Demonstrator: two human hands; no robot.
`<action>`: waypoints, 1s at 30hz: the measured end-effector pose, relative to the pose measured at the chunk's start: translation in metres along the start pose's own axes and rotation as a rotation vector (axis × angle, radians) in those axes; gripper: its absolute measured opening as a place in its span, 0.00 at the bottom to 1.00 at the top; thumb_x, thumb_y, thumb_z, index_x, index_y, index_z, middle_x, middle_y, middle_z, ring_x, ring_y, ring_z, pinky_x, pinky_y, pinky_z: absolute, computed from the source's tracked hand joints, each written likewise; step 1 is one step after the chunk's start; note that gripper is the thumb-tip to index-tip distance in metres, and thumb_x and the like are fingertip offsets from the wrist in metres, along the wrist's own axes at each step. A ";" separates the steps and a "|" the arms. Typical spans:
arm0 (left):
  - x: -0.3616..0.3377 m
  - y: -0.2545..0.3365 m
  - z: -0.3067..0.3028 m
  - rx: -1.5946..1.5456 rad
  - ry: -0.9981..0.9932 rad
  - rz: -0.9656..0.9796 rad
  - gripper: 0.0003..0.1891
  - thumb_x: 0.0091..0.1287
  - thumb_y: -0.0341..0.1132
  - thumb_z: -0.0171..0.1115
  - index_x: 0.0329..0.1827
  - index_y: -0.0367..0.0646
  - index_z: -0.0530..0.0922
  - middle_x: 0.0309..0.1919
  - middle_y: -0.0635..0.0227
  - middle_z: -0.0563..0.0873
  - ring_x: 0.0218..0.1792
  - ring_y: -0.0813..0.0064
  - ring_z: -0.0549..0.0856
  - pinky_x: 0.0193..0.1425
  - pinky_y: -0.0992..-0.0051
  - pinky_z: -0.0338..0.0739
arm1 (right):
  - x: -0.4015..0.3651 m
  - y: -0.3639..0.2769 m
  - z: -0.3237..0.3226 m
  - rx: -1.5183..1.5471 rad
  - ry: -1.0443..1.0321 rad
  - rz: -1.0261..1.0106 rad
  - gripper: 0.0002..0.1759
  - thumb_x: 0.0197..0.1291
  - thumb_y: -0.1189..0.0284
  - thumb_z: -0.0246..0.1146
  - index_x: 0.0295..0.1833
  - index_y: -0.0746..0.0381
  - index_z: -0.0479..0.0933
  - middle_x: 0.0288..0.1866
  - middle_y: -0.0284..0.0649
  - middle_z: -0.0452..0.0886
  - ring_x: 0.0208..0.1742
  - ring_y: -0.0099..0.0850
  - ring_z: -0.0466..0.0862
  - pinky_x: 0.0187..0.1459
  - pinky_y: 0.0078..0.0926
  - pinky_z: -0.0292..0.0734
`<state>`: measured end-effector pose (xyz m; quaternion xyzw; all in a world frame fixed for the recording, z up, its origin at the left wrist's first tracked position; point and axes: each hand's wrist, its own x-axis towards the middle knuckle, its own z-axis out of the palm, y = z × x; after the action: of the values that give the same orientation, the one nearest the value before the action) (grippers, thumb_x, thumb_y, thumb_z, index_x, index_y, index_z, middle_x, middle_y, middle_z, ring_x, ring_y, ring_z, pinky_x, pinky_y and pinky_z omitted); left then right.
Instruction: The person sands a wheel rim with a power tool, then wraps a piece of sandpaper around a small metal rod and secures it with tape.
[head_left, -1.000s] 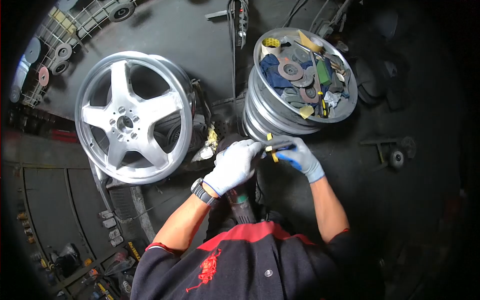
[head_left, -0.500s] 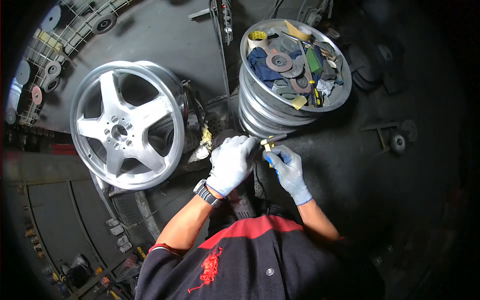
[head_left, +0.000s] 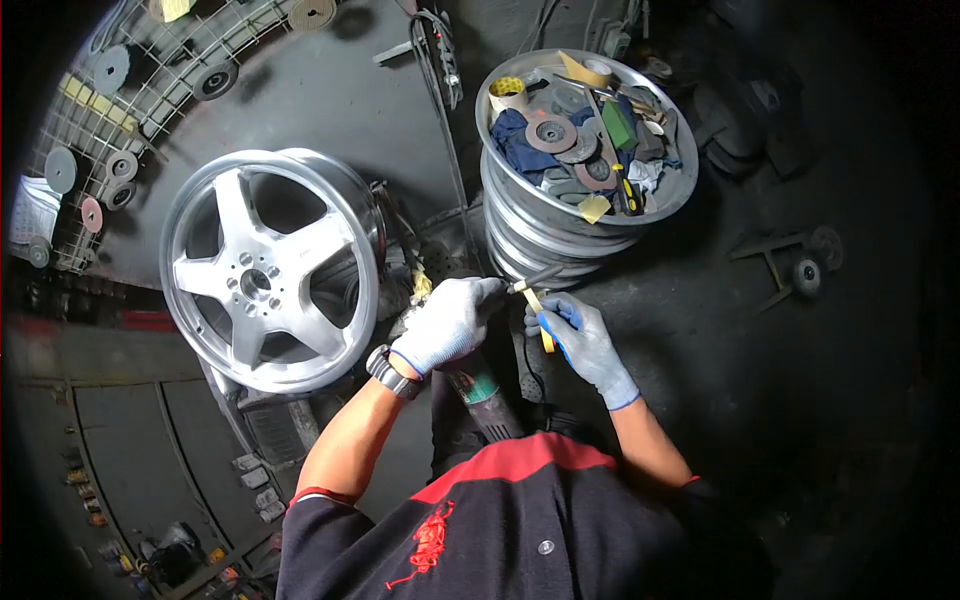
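The left hand (head_left: 448, 325), in a pale knitted glove, is clenched over the head of an angle grinder (head_left: 482, 397), whose green body runs back from under the palm toward the person's chest; the fingers curl down over the front of the tool and hide whatever is mounted there. The right hand (head_left: 583, 345), in a grey glove with blue fingertips, grasps a yellow-handled tool (head_left: 541, 318), with the thumb and first fingers pinched on the handle. The tool's dark metal end pokes out beyond those fingers and meets the left hand's fingertips (whether it touches the grinder itself I cannot tell, since the glove covers that spot). The two hands are just beside each other, knuckles nearly together. A wristwatch (head_left: 381, 366) sits on the left wrist behind the clenched fingers. Beyond the left hand's fingers, off to its outer side, a silver five-spoke alloy wheel (head_left: 262, 275) stands tilted with its face toward the camera. Beyond the right hand's fingertips is a stack of rims (head_left: 530, 225), and the top one is filled with odds and ends: a tape roll (head_left: 509, 92), abrasive discs (head_left: 551, 133) and a blue cloth (head_left: 520, 150). Well apart from either hand, past the alloy wheel, a wire rack (head_left: 130, 100) carries more discs
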<state>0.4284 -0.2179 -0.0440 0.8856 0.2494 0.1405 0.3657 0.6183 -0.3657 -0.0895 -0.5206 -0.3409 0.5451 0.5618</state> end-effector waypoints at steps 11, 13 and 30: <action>-0.002 0.007 0.030 0.215 0.303 -0.082 0.11 0.67 0.34 0.71 0.45 0.37 0.79 0.40 0.49 0.78 0.47 0.45 0.79 0.48 0.52 0.75 | 0.004 -0.004 0.011 0.012 0.037 -0.036 0.11 0.79 0.73 0.62 0.58 0.67 0.81 0.47 0.35 0.86 0.47 0.19 0.84 0.51 0.23 0.82; -0.005 0.006 0.015 0.201 0.182 -0.039 0.12 0.68 0.34 0.70 0.46 0.37 0.79 0.40 0.49 0.78 0.46 0.45 0.79 0.48 0.52 0.75 | 0.003 -0.005 0.009 -0.009 0.020 -0.059 0.11 0.78 0.75 0.62 0.60 0.67 0.81 0.49 0.35 0.87 0.49 0.20 0.84 0.53 0.24 0.82; -0.001 0.003 0.030 0.337 0.294 -0.019 0.14 0.61 0.26 0.69 0.47 0.36 0.76 0.43 0.46 0.80 0.44 0.42 0.78 0.49 0.49 0.74 | 0.009 -0.003 0.014 -0.089 0.062 -0.128 0.14 0.73 0.75 0.65 0.61 0.67 0.80 0.46 0.32 0.83 0.46 0.18 0.80 0.50 0.23 0.80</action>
<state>0.4416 -0.2371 -0.0629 0.9019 0.3282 0.2209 0.1735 0.6077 -0.3534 -0.0855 -0.5390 -0.3798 0.4757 0.5822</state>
